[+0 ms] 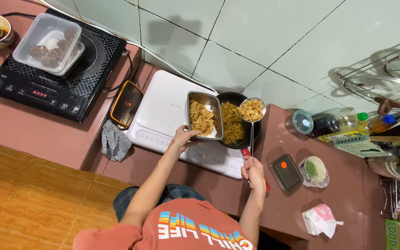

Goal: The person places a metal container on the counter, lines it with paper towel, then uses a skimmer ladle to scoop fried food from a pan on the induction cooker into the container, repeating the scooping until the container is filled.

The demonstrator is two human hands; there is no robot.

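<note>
Strainer (252, 110) gripped by right hand (254, 172); left hand (181, 139) grasps tray (203, 118) edge.

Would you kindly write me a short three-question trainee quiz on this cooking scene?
1. True or false: the right hand holds a skimmer loaded with fried pieces.
2. What does the left hand grip?
A. the steel tray
B. the grey cloth
C. the black pan
3. Fill in: the clear box of dark balls sits on the ____ cooktop.

Key: 1 true; 2 A; 3 black.
</note>
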